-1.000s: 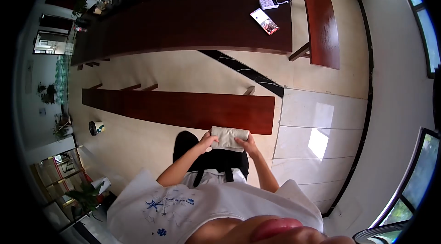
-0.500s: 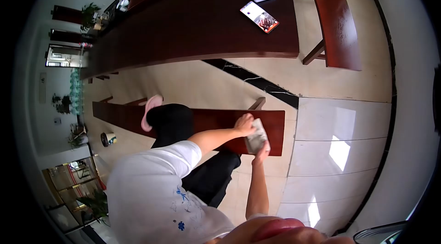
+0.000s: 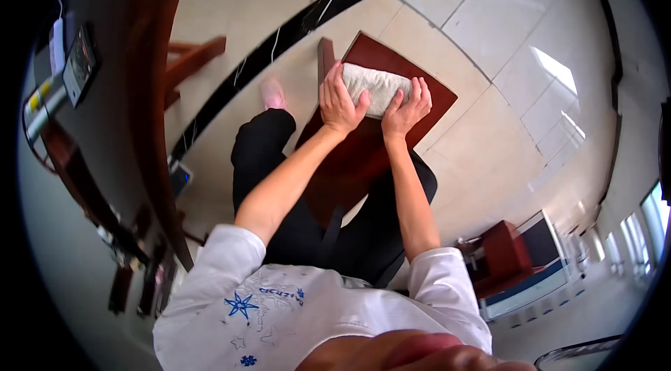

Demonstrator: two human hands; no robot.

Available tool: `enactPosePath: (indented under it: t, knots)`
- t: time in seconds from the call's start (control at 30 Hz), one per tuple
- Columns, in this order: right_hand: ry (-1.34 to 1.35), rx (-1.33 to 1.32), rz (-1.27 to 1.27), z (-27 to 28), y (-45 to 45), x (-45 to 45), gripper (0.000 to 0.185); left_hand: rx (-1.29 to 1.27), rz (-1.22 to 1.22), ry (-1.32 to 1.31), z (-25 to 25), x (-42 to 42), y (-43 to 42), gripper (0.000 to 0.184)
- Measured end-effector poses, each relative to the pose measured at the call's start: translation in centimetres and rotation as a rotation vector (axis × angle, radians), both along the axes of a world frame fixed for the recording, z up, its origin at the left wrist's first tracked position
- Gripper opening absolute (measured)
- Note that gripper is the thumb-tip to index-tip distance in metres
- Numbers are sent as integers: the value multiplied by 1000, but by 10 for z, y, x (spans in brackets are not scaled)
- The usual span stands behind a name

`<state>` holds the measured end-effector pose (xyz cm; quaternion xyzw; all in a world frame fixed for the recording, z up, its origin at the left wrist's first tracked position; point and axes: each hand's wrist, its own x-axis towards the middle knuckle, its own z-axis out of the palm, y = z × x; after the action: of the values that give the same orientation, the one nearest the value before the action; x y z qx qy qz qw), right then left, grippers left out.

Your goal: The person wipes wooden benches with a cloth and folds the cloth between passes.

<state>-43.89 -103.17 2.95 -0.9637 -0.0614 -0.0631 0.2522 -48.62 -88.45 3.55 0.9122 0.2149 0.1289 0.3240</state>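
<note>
A folded beige cloth (image 3: 377, 89) lies across the end of the dark red wooden bench (image 3: 437, 95), between my two hands. My left hand (image 3: 340, 102) grips its left end, with the thumb on the near side. Around the right end is my right hand (image 3: 407, 109), its thumb pressed on the near edge and the fingers over the end. The cloth's underside is hidden. I sit astride the bench, a leg on each side.
At the left stands the dark table (image 3: 115, 56) with a phone (image 3: 80, 63) near its far edge. A bench leg (image 3: 326, 58) sticks out at the left. A red-brown piece of furniture (image 3: 507, 256) stands at the lower right. Pale tiles (image 3: 447, 126) surround the bench.
My body and view have turned to face along the bench. The cloth, earlier tilted in my hands, now lies crosswise at the bench end. The table has shifted to the left side.
</note>
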Motion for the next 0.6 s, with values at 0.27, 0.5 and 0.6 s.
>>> enactPosePath:
  t: [0.27, 0.5, 0.6]
  knots:
    - [-263, 24, -6, -4, 3, -5, 36, 26, 39, -142, -11, -4, -8, 77]
    - [-245, -109, -61, -3, -15, -154, 29, 203, -151, -126, -20, -98, 3, 65]
    - [-248, -53, -57, -7, -18, -220, 31, 247, -197, -199, -28, -176, 7, 67]
